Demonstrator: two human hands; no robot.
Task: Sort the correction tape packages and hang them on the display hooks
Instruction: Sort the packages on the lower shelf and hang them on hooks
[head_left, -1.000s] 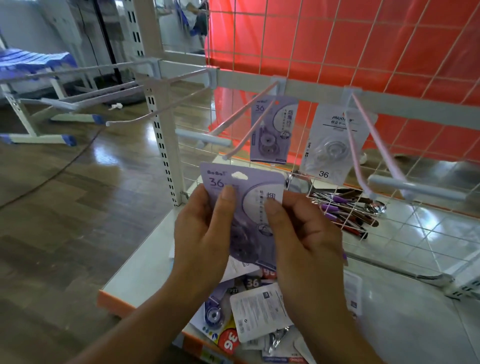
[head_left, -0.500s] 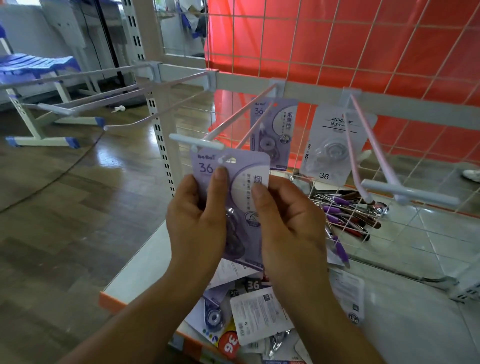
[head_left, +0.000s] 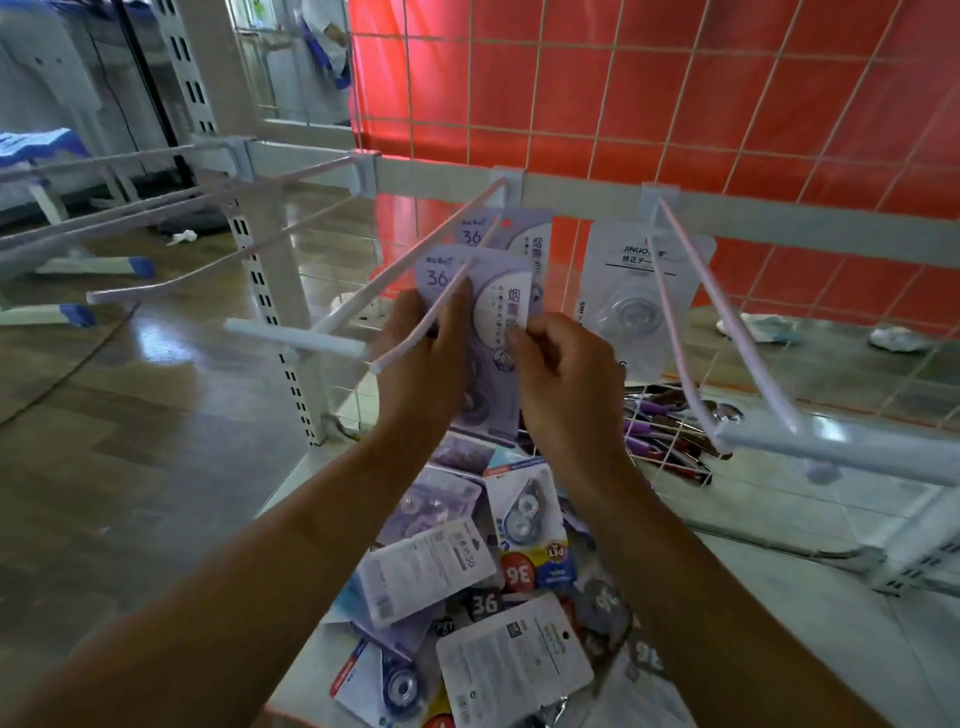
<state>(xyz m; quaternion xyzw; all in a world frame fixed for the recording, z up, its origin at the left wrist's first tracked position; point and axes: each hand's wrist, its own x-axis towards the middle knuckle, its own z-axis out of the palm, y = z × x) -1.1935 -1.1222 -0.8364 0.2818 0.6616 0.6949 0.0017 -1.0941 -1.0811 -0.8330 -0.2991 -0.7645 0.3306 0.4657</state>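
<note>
A red wire grid wall (head_left: 675, 104) backs a white rail (head_left: 831, 218). Below it a white shelf (head_left: 779, 519) carries a loose pile of packages (head_left: 467, 571) toward its near edge. Near the middle of the rail, the middle hook (head_left: 415, 332), made of two wires, juts toward the camera. The right hook (head_left: 727, 332) stands further along, with a white package (head_left: 628, 291) hanging near its rail end. The hung purple package (head_left: 519, 228) sits at the rail end of the middle hook. In front of it is the held purple package (head_left: 498, 291), of the same kind. The hook's lower wire seems to pass through its hang hole, partway along.

The left hand (head_left: 421, 364) grips the held package's left edge, and the right hand (head_left: 566, 374) pinches its right edge.

The step in hand looks like hanging this sorted package with its match. The next move likely calls for sliding it back along the wire until it rests against the hung one. After that, both hands let go and one reaches to the pile for another.
</note>
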